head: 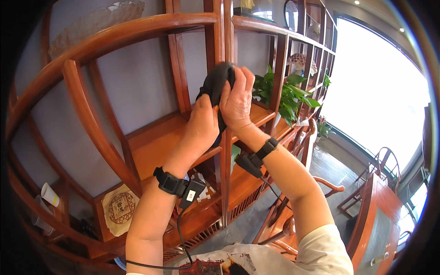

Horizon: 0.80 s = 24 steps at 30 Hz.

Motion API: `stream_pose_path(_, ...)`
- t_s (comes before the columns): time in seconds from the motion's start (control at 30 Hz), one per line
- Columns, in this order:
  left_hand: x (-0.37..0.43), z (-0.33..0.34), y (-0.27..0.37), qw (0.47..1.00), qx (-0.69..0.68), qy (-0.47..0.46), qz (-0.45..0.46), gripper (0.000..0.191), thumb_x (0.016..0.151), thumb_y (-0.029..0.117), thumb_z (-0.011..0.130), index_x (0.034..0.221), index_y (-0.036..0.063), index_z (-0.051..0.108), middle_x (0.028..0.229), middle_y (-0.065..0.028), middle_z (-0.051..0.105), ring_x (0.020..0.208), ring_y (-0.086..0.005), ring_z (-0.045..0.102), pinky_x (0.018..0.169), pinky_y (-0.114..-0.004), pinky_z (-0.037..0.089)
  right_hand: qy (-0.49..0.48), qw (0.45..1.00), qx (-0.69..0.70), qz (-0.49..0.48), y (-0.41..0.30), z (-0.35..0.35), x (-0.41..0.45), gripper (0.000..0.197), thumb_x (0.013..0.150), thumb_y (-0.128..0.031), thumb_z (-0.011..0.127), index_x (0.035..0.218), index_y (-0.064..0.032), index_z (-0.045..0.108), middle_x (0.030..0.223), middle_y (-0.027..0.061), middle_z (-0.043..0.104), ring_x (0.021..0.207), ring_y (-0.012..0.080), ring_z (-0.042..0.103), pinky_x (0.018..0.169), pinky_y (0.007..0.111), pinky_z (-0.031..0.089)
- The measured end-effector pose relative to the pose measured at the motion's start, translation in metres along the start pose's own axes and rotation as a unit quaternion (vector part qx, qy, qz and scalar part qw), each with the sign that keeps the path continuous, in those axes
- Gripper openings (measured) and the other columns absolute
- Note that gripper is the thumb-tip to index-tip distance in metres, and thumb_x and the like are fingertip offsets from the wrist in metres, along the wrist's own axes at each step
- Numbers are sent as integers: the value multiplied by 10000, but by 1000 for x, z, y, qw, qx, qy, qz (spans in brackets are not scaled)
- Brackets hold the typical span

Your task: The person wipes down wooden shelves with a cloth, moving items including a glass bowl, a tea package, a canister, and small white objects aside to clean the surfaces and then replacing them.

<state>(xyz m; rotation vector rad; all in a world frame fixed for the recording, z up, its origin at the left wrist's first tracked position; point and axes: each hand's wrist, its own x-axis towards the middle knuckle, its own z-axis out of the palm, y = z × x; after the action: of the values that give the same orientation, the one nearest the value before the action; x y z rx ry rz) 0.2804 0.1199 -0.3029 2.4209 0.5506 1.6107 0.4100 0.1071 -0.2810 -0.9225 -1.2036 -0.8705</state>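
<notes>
My left hand [202,122] and my right hand [238,103] are raised together in front of a reddish-brown wooden display shelf [154,147]. Between them they grip a soft black item [216,80], which looks like bunched cloth; its exact kind is unclear. My left fingers clasp its lower left side, while the right hand lies along its right edge. It stands in front of the shelf's central uprights [225,37], and I cannot tell whether it touches them. A bit of dark blue shows below my left hand. Each wrist wears a black strap with a cabled device.
A glass bowl [99,25] sits on the upper shelf. Green potted plants [292,92] stand right. Lower left are a paper-wrapped tea cake [121,208] and a paper cup [50,195]. A wooden chair [328,185] and a wooden table [364,213] occupy the right side.
</notes>
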Motion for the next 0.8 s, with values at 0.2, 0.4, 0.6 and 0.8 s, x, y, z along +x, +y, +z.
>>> stream_pose_path(0.2, -60, 13, -19, 994, 76, -84, -1, 215, 911, 14, 473, 1107, -72, 487, 1128, -330, 576, 1056, -502, 575, 910, -545, 496, 13, 995, -44, 85, -8, -4, -86, 480, 897, -50, 623, 1361, -2, 510, 1330, 245, 506, 1214, 453, 496, 1032, 508, 417)
stream_pose_path(0.4, -101, 9, -9, 973, 178, -133, 57, 140, 899, 36, 505, 1016, -24, 552, 1012, -223, 616, 990, -393, 611, 863, -466, 532, 2, 979, -49, 197, -22, -9, -153, 463, 932, -61, 609, 1377, 1, 495, 1355, 224, 515, 1229, 411, 518, 1054, 440, 432)
stream_pose_path(0.6, -120, 1, -9, 926, 289, -76, 230, 112, 850, 81, 569, 933, 10, 597, 962, -153, 610, 966, -319, 593, 921, -415, 503, 68, 873, 225, 428, -27, -14, -192, 350, 1076, -249, 508, 1365, -53, 506, 1273, 111, 541, 1127, 254, 540, 1028, 338, 436)
stream_pose_path(0.8, -126, 22, -15, 945, 220, -73, 231, 54, 825, 85, 582, 853, 40, 585, 858, -136, 585, 882, -315, 598, 808, -442, 495, 74, 867, 172, 461, -24, -31, -211, 350, 1040, -185, 530, 1352, -29, 507, 1327, 176, 520, 1212, 342, 511, 1036, 412, 431)
